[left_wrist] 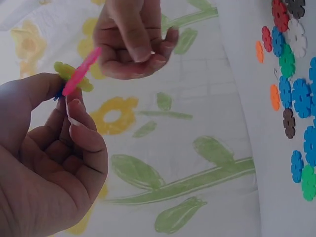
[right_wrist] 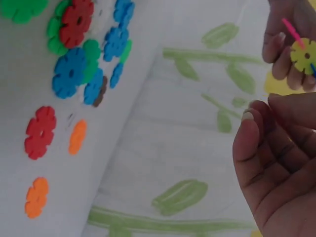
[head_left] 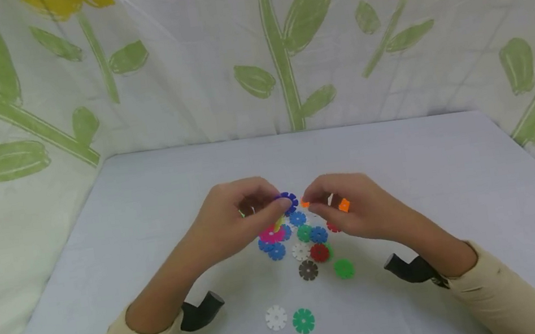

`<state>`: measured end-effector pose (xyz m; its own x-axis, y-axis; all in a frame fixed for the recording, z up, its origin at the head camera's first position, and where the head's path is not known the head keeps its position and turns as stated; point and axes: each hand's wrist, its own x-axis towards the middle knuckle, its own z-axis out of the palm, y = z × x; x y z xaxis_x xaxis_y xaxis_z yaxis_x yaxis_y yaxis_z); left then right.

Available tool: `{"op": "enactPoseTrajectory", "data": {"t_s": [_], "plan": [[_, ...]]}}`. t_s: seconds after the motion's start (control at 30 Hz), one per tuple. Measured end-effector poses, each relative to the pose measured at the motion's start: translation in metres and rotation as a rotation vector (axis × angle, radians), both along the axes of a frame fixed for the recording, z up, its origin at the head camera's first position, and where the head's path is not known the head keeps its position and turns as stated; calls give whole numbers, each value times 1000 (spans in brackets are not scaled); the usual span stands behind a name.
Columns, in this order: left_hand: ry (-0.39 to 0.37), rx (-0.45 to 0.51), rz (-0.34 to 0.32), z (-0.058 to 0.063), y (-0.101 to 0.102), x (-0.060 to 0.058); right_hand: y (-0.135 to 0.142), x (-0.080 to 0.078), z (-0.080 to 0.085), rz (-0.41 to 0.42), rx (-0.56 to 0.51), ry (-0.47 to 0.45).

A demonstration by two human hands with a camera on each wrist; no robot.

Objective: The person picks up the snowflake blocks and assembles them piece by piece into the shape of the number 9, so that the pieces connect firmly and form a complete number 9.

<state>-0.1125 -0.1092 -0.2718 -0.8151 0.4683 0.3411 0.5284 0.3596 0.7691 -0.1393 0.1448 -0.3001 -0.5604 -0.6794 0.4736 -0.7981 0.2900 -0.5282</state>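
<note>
My left hand (head_left: 234, 223) pinches a small joined set of slotted flower-shaped plastic discs between thumb and forefinger. The set joins a dark blue disc (head_left: 289, 203), a yellow disc (right_wrist: 299, 60) and a pink disc (left_wrist: 81, 73), which stand at angles to one another. Facing it from the right, my right hand (head_left: 355, 203) is raised over the table with its fingers loosely bent. Thumb and fingertips lie close together there, and nothing shows between them in the right wrist view. Below the hands lie loose discs, including a red disc (right_wrist: 40, 132) and an orange disc (right_wrist: 37, 197).
Several blue, green, red, white and brown discs are scattered mid-table, some overlapping. Closer to me lie a white disc (head_left: 276, 318) and a green disc (head_left: 303, 321). The pale table (head_left: 106, 258) ends at a flower-printed curtain (head_left: 184, 87) behind. Black camera mounts (head_left: 201, 311) project from both wrists.
</note>
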Motion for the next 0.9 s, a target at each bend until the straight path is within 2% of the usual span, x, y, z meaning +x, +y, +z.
{"op": "enactPoseTrajectory", "data": {"t_s": [0.1,0.17,0.3,0.4,0.53,0.63,0.9], "plan": [[-8,-3,6,4,-3,1,4,-9,-7,-36,129,26],[-4,-6,12,6,-5,1,7,-15,-12,-71,250,-5],[6,-9,10,8,-8,1,16,-27,-21,-119,517,-155],[29,-5,-7,7,-10,0,22,-35,-30,-128,650,-251],[47,-7,-24,4,-10,-2,28,-43,-40,-139,722,-327],[42,-17,-25,4,-9,-2,28,-46,-44,-142,727,-355],[51,-28,-30,3,-9,-1,25,-46,-42,-101,720,-397]]}}
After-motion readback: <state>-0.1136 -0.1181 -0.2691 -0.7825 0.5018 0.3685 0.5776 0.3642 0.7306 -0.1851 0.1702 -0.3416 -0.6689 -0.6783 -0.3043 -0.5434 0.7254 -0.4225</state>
